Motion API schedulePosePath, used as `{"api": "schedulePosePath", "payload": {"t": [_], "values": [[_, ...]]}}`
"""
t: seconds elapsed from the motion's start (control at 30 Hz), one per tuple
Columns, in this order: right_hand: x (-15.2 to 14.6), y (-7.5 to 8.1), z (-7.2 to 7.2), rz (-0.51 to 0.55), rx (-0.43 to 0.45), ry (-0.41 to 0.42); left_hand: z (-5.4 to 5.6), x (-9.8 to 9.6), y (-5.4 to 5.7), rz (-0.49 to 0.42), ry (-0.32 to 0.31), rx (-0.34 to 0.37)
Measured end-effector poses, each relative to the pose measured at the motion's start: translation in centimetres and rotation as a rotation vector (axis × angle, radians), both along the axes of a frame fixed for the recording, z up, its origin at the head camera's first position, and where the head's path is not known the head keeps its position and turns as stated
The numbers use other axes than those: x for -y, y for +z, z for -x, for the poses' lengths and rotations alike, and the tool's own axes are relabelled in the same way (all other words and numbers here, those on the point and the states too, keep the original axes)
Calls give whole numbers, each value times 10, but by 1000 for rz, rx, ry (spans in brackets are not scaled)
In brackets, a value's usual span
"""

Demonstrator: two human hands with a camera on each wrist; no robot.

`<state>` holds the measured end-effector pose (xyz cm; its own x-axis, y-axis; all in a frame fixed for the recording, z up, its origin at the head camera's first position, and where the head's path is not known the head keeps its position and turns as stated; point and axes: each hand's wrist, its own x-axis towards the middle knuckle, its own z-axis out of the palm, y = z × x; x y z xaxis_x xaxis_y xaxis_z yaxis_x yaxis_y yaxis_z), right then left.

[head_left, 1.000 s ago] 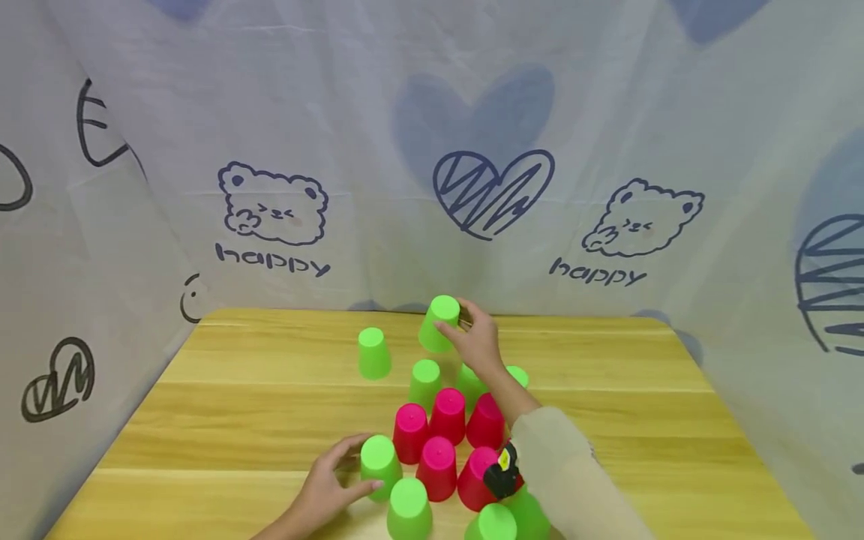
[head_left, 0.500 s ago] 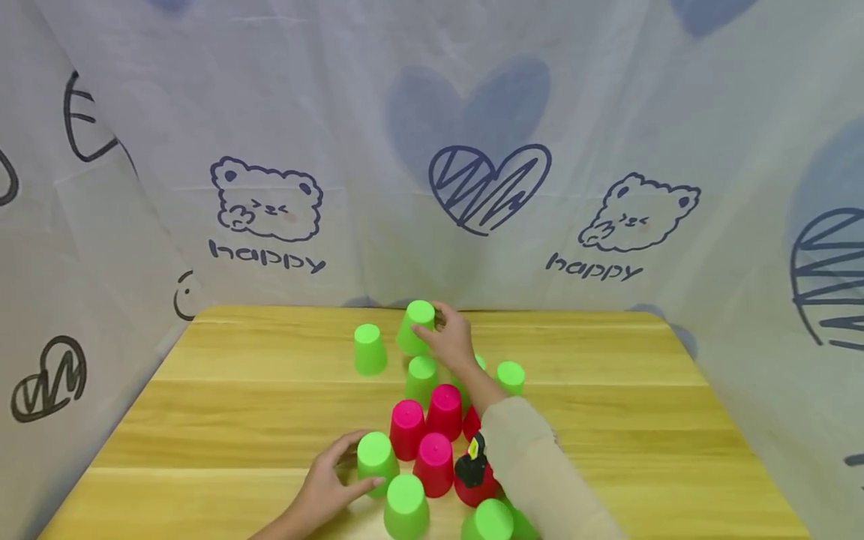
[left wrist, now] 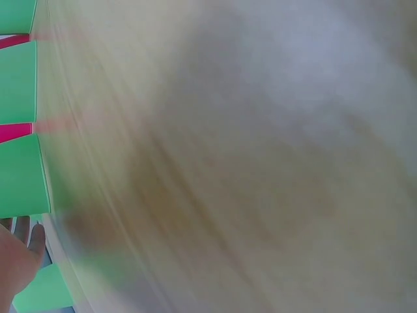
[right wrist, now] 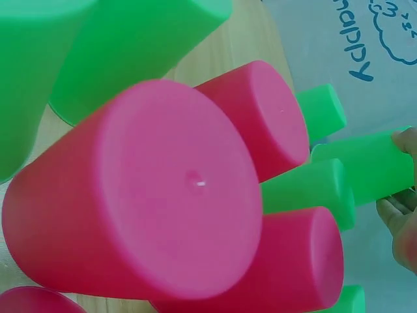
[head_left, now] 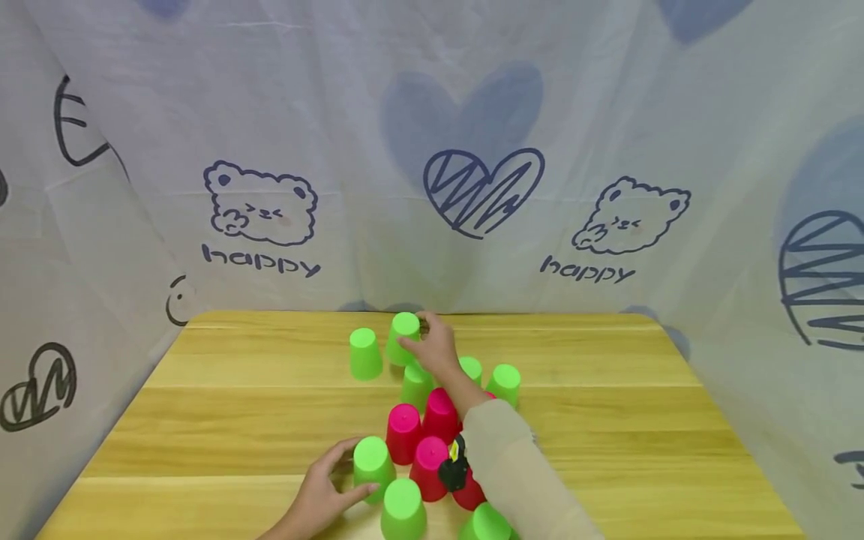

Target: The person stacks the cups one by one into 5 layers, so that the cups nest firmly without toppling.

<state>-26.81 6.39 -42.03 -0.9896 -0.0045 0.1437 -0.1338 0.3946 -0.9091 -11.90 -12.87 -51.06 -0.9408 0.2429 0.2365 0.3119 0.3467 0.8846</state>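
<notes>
At the back of the table my right hand [head_left: 437,350] grips an upside-down green cup [head_left: 403,339], thumb on its near side. A second green cup [head_left: 365,355] stands just to its left. In the right wrist view the same held cup [right wrist: 371,163] appears beyond several pink cups, fingers on its closed end. At the front, my left hand [head_left: 322,487] holds another green cup [head_left: 373,471] between thumb and fingers. Pink cups [head_left: 404,433] stand upside down between the hands. The left wrist view catches only part of the left hand [left wrist: 18,257] beside green cups.
More green cups stand around the pink ones: one in front [head_left: 403,511], one at the back right [head_left: 504,384]. My right forearm crosses above some cups and hides them partly. Behind the wooden table [head_left: 628,435] hangs a printed curtain [head_left: 378,135].
My right hand has carried its green cup left and slightly down, closer to the green cup at the back left. The left hand stays at its cup.
</notes>
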Motion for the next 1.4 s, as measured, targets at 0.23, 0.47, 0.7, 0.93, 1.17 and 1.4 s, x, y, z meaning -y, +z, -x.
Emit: {"api": "schedulePosePath", "payload": {"t": [0.23,0.47,0.7,0.93,1.17,1.4], "values": [[2,-8,0,-54,5,12,0,-6,0,5,30,68],[7,-14,-3,-97,60,28,-3,-7,4,19,53,150],[8,-17,-5,-117,63,25,-4,-7,3,24,45,142],[10,-19,-4,-158,40,17,-4,-8,3,28,65,138],[11,-16,-5,-175,67,-4,-3,-7,3,5,60,144],[10,-15,-4,-157,67,1,-6,-6,1,-3,45,114]]}}
